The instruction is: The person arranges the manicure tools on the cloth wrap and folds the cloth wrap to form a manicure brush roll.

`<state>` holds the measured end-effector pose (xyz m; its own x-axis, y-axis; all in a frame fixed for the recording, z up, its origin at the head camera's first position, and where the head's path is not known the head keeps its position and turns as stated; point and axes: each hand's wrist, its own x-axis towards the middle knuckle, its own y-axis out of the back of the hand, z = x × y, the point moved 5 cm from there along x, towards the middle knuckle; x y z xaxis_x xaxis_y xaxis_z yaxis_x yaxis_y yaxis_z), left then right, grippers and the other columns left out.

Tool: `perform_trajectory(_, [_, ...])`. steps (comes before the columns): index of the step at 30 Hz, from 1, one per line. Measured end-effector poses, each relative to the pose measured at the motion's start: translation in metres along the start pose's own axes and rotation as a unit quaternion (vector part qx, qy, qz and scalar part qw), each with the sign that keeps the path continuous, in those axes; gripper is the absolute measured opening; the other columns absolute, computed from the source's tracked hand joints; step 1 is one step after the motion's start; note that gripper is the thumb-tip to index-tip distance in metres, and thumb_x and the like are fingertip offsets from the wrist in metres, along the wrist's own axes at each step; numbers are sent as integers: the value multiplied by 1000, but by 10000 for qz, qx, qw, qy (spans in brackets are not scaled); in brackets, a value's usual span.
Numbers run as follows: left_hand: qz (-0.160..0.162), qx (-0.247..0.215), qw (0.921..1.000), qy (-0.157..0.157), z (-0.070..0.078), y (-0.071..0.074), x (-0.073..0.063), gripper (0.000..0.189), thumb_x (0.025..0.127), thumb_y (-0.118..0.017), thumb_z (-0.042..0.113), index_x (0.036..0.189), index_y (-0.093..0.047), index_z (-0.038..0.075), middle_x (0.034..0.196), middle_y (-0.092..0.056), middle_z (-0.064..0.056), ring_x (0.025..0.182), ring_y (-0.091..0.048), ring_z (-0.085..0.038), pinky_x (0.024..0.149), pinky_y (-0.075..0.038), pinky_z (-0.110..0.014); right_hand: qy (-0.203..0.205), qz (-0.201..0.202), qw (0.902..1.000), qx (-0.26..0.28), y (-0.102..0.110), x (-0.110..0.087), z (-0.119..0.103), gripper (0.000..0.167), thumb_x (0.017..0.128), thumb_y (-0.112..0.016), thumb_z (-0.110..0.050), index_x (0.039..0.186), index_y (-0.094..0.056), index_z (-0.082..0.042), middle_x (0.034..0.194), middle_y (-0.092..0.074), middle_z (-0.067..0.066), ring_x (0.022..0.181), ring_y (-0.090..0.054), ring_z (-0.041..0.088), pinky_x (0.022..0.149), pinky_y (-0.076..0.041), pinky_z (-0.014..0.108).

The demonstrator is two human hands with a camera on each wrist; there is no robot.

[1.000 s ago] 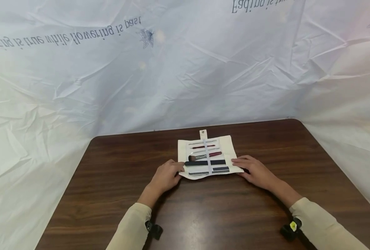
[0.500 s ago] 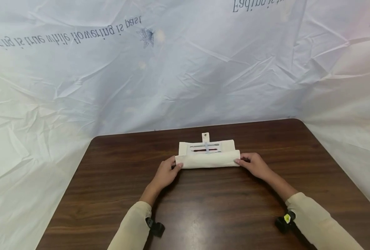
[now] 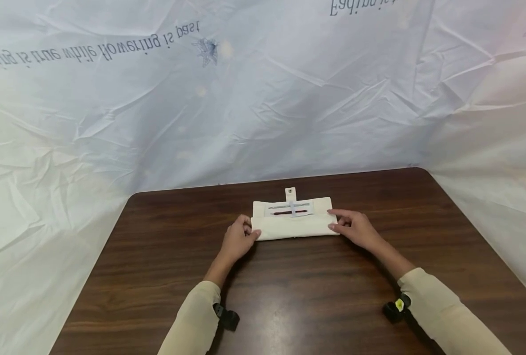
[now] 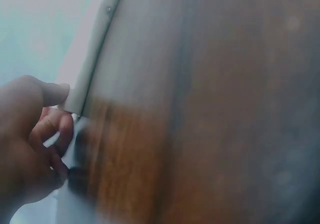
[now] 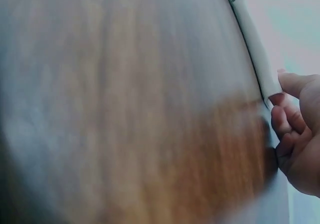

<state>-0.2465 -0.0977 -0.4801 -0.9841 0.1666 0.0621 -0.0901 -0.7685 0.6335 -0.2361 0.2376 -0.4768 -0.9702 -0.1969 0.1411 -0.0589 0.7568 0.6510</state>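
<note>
A white folding manicure case [image 3: 296, 228] lies near the far side of the table, its front part folded over toward the back. Behind the fold a thin silver tool [image 3: 278, 207] and a red-handled one [image 3: 285, 213] still show under an elastic band. A snap tab [image 3: 290, 194] sticks out at the back. My left hand [image 3: 236, 241] pinches the fold's left end, thumb on top. At the right end my right hand [image 3: 357, 230] has its thumb on the fold and its index finger along the case's edge. Both wrist views show a thumb over the case's corner [image 5: 252, 44].
The dark wood table [image 3: 285, 296] has a rounded far edge. Pale printed sheeting [image 3: 263, 98] hangs close behind it and at both sides. Black wrist cameras [image 3: 229, 319] sit at both sleeves.
Both hands have folded the case's front edge away over the brush and dark files, hiding them. Lately the fold lies flatter, and the right index finger has moved up along the edge.
</note>
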Motion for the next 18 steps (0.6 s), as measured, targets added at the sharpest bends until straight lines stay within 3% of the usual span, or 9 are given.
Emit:
perform_trajectory(2, [51,-41,9999,-96,1,1,-1,32,94,-73,20,118,-56,7,74,-61,0,57,-45,-10,61,-39,-27,129,54,9999,51,0,0,0,40,93,-74,-15,130,-67,0,75,-64,5,59,-45,4,55,-38,22])
perform_trajectory(7, [261,401,9945,-933,6,3,-4,50,95,-73,20,142,-57,14,73,-64,-3,49,-41,-11,57,-40,-26,313,79,9991,-286,0,0,-1,35,95,-72,-18,128,-71,-4,86,-65,7,67,-49,11,60,-40,24])
perform_trajectory(8, [306,510,9919,-1119,6,3,-4,48,95,-73,20,141,-59,15,72,-64,-3,49,-41,-12,57,-41,-27,385,81,9982,-446,0,0,-1,35,96,-71,-19,128,-70,-5,93,-67,10,72,-55,14,63,-43,26])
perform_trajectory(11, [344,695,9869,-1413,6,3,-5,37,96,-71,19,133,-69,15,88,-73,-5,67,-64,-16,68,-54,-32,627,32,9941,-884,0,0,-3,37,96,-71,-20,130,-69,-5,122,-67,18,101,-66,32,80,-54,40])
perform_trajectory(14, [243,992,9828,-1538,4,1,-6,26,99,-68,22,122,-75,14,104,-74,-5,88,-67,-20,77,-56,-35,876,-183,9892,-1160,1,2,-2,42,97,-70,-22,133,-66,-3,146,-57,20,129,-56,41,98,-50,56])
perform_trajectory(18, [-66,1391,9774,-1588,2,2,-5,28,99,-67,33,115,-79,14,130,-66,-7,114,-60,-27,90,-54,-46,937,-624,9856,-1264,1,4,3,58,92,-76,-32,140,-60,-5,156,-49,15,138,-45,40,107,-41,64])
